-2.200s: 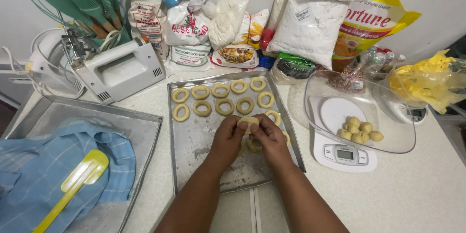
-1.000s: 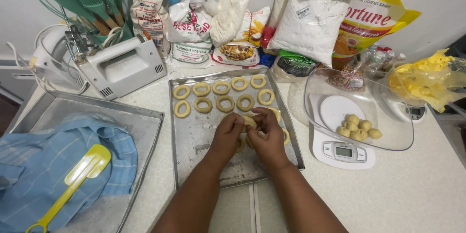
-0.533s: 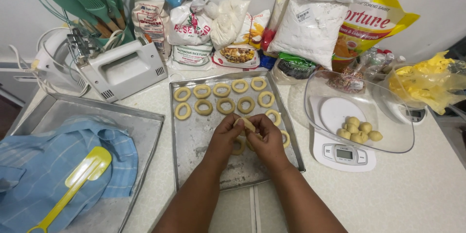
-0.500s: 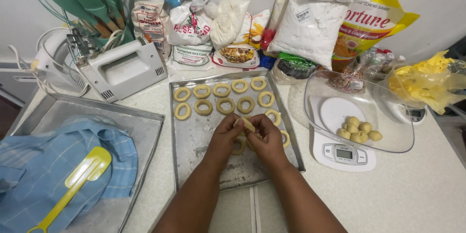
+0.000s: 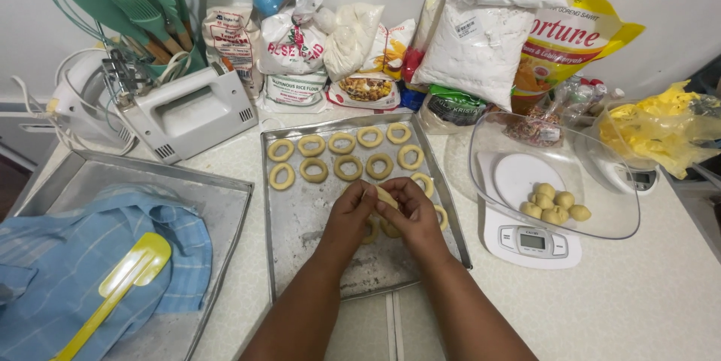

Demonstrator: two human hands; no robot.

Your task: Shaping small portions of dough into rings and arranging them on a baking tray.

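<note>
My left hand [image 5: 351, 214] and my right hand [image 5: 410, 215] meet over the middle of a metal baking tray [image 5: 308, 226]. Both pinch one pale strip of dough [image 5: 386, 196] between their fingertips, held just above the tray. Several dough rings [image 5: 348, 167] lie in two rows at the tray's far end, and more rings [image 5: 423, 183] run down its right side, partly hidden by my right hand.
A clear bowl [image 5: 601, 203] with several dough balls [image 5: 554, 204] sits on a white kitchen scale [image 5: 530, 241] to the right. At left, a second tray [image 5: 218, 203] holds a blue cloth [image 5: 67, 256] and yellow spatula [image 5: 120, 286]. A hand mixer [image 5: 184, 113] and flour bags [image 5: 481, 38] line the back.
Both hands have stayed over the tray's middle, working the dough strip; it now sits higher between the fingertips. The rings on the tray have not moved.
</note>
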